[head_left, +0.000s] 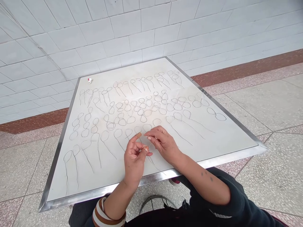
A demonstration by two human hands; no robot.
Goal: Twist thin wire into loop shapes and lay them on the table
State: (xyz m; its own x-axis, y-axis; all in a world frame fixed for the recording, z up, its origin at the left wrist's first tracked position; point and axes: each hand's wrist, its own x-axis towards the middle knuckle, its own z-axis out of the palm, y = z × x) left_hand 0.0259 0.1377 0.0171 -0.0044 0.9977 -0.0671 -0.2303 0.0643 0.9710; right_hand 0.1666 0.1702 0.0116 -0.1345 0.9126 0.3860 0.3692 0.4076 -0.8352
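My left hand (134, 160) is raised just above the near part of the table, its thumb pressed to the curled fingers and its index finger held out. Beside it, my right hand (165, 145) pinches with thumb and fingertips close to the left index finger. A thin dark wire (151, 161) runs out below the left fingers; its upper part is mostly hidden by the hands. Under and around both hands lie similar wires, such as a single loop with a long tail (76, 164) and a figure-eight of two loops (215, 113).
The white table (222, 138) has a metal edge (94, 194) and carries several rows of bent wires. A small red-and-white object (90, 80) stands at the far left corner. Behind is a tiled wall (151, 37). A round metal frame (157, 198) shows below the table.
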